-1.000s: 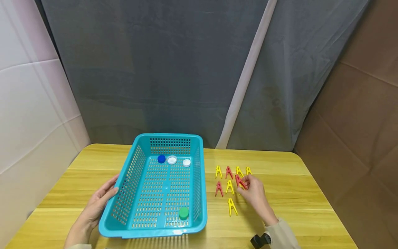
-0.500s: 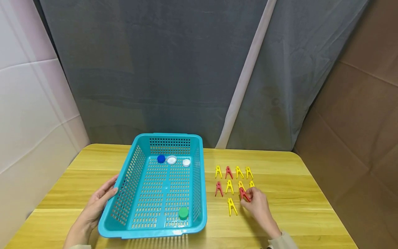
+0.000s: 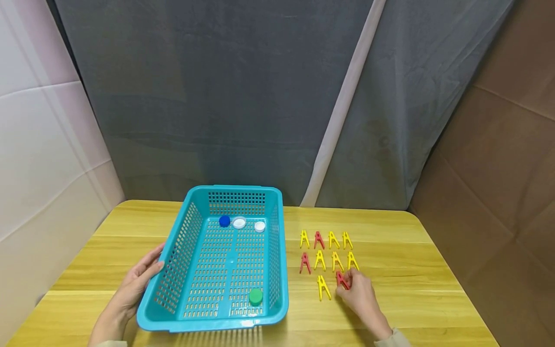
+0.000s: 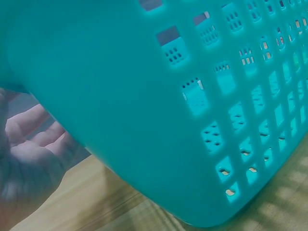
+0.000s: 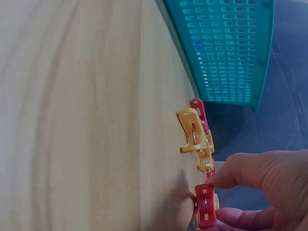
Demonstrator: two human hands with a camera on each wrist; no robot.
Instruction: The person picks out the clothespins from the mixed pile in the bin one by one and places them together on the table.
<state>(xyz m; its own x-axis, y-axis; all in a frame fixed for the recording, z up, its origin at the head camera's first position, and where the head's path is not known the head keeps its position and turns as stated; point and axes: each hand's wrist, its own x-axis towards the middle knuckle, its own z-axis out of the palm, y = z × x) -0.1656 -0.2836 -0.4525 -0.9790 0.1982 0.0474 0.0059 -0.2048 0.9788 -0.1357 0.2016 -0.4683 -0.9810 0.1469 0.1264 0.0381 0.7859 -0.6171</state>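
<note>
My left hand [image 3: 132,289] holds the left side of a turquoise plastic basket [image 3: 212,325], thumb at the rim and fingers partly hidden by it. In the left wrist view the basket's slotted wall [image 4: 106,110] covers most of the picture. My right hand [image 3: 360,294] pinches a red clothespin [image 3: 341,280] between thumb and fingers, close over the table. Just left of it lies a yellow clothespin [image 3: 323,287]. Two rows of yellow and red clothespins lie beyond, among them a red one [image 3: 305,262] and a yellow one [image 3: 352,260]. The right wrist view shows the pinched clothespin [image 5: 206,207] standing near the wood.
Inside the basket are a blue cap [image 3: 224,221], two white caps [image 3: 239,222] and a green cap [image 3: 256,297]. The wooden table [image 3: 416,279] runs back to a grey curtain [image 3: 243,106], with a white cloth at left and a brown one at right.
My right hand has moved the red clothespin toward me, from over the second row to beside the front yellow one, uncovering the yellow clothespins behind. My left hand and the basket stay put.
</note>
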